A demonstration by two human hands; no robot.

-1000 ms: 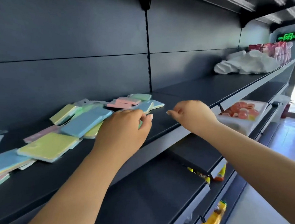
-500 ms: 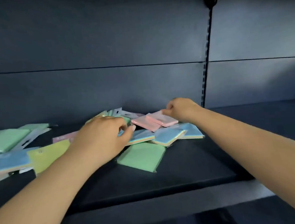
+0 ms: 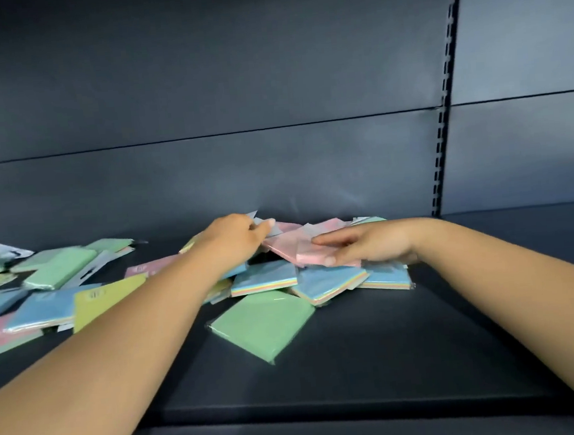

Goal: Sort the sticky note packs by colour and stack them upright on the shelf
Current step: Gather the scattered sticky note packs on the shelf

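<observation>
From the head camera, the pink pack [image 3: 310,249] lies flat on top of the pile in the middle of the dark shelf [image 3: 358,359], not upright. It is tilted, with one corner pointing toward the back wall [image 3: 234,84]. The right hand [image 3: 370,245] holds it, fingers straight on top and thumb at the near edge. The left hand [image 3: 236,240] reaches into the pile just beside it, fingers curled down over a pack edge; what it grips is hard to make out.

Under the pink pack lie three blue packs [image 3: 328,281], flat, with striped edges showing. A green pack [image 3: 263,324] lies flat in front of them, turned like a diamond with a corner toward the camera. More packs to the left, green [image 3: 59,267], blue [image 3: 42,308] and yellow [image 3: 103,300], are blurry, and some are cut off by the picture's edge. The left arm hides part of the pile.

The shelf is dark and smooth. A slotted metal strip [image 3: 443,129] runs up the back wall on the right.
</observation>
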